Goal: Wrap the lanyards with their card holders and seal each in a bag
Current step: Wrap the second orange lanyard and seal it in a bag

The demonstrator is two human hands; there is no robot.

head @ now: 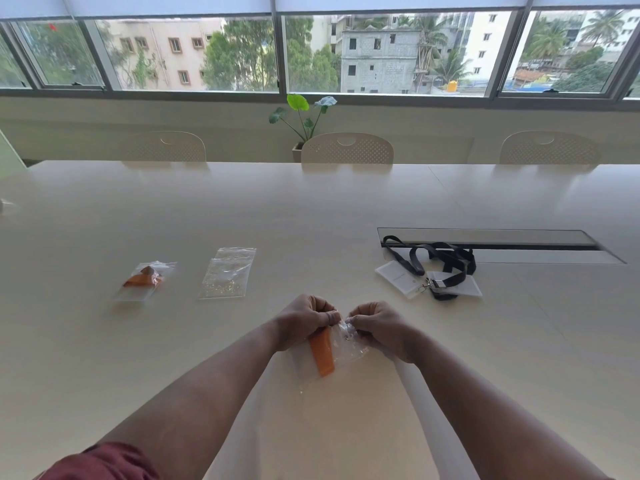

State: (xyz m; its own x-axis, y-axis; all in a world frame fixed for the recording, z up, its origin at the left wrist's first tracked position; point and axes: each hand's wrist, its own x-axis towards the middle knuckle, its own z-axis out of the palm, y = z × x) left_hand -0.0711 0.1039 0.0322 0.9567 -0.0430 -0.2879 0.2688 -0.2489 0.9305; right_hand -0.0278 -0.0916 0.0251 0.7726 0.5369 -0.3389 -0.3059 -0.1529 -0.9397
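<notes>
A clear zip bag (349, 351) with an orange lanyard bundle (322, 355) inside lies on the white table (311, 216) in front of me. My left hand (304, 320) and my right hand (377, 327) both pinch the bag's top edge, side by side. At the left lies another clear bag with an orange lanyard (145, 280) in it. Beside that bag rests a stack of empty clear bags (227, 275). To the right, black lanyards (443, 263) with white card holders (398, 277) lie loose in a heap.
A long cable slot with a glass cover (491, 242) is set into the table behind the black lanyards. Three white chairs (346, 148) stand at the far edge, with a potted plant (304, 123) below the windows.
</notes>
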